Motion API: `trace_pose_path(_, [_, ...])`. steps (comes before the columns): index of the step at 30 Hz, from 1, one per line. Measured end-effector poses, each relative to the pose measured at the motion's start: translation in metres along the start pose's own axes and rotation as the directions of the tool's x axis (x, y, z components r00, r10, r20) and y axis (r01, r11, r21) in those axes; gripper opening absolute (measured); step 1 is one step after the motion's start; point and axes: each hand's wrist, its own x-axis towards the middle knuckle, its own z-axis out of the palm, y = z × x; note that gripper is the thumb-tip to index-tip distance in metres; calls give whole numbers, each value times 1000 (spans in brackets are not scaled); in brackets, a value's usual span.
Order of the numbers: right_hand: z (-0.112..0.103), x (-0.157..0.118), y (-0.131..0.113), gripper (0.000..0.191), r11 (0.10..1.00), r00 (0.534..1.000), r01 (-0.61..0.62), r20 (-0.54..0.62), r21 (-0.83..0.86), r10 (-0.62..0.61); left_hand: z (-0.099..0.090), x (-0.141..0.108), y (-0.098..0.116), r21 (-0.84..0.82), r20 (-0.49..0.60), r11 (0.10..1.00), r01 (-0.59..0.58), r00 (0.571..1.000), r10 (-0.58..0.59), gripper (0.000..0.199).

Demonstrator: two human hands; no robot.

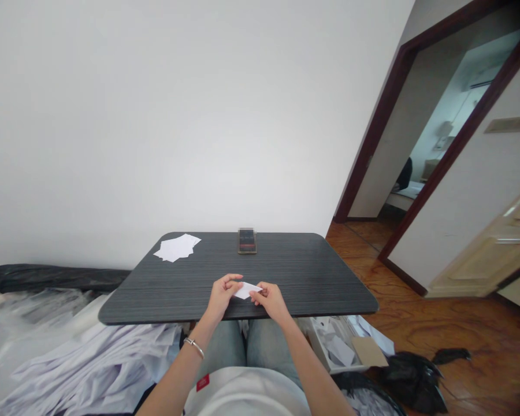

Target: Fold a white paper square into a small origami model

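A small folded piece of white paper (246, 290) is held between both hands, above the near part of the dark table (286, 271). My left hand (223, 292) pinches the paper's left end, its index finger stretched along the top. At the right end, my right hand (271, 297) grips the paper's corner between thumb and fingers. A loose pile of white paper sheets (176, 248) lies at the table's back left.
A phone-like device (247, 240) rests at the table's back middle, near the white wall. Left of the table is a heap of white cloth (99, 364). On the right, a box with papers (338, 346) and black bags (411, 378) are on the floor.
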Motion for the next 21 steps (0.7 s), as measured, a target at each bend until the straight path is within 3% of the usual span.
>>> trace_pose_path(5, [0, 1, 1, 27, 998, 997, -17, -71, 67, 21, -2, 1, -1, -1, 23, 1000, 1, 1000, -1, 36])
trace_pose_path(12, [-2, 1, 0, 29, 990, 983, 2, -184, 138, 23, 2, 1, -2, 68, 140, 998, 7, 990, -17, 35])
trace_pose_path(15, [-2, 2, 0, 27, 992, 990, -3, -143, 130, 21, 2, 1, -3, 103, 157, 995, -3, 988, -13, 30])
trace_pose_path(21, [0, 0, -2, 25, 998, 999, 44, -9, -40, -44, 2, -1, -1, 104, 178, 994, -32, 984, 13, 28])
